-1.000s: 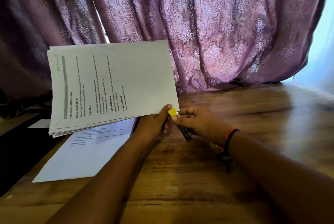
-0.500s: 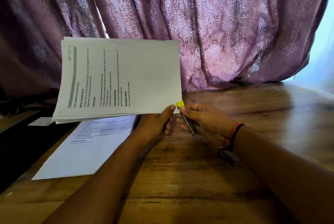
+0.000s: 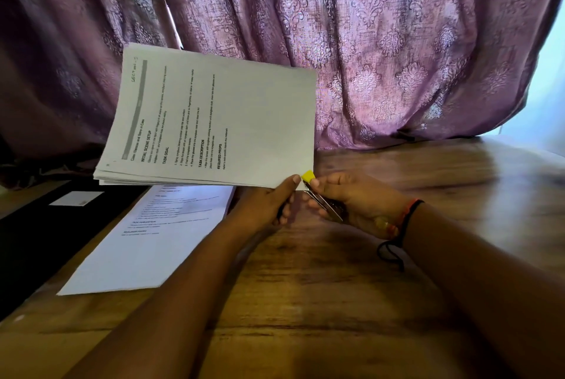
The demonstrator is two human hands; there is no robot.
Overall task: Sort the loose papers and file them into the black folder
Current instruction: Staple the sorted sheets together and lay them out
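Note:
My left hand (image 3: 269,204) pinches the lower right corner of a stack of printed papers (image 3: 214,122), holding it raised and tilted above the table. My right hand (image 3: 354,204) grips a small metal stapler with a yellow tip (image 3: 321,198); the yellow tip sits right at the pinched corner of the stack. More printed sheets (image 3: 153,238) lie flat on the table under the raised stack. The black folder (image 3: 39,232) lies at the left with a white label on it.
The wooden table (image 3: 336,302) stretches in front and to the right. A purple patterned curtain (image 3: 382,42) hangs close behind the table. A bright window strip shows at the far right.
The paper stack has risen and swung to the right, its far edge tipping up. Both hands shifted slightly up with it; the stapler stays at the corner.

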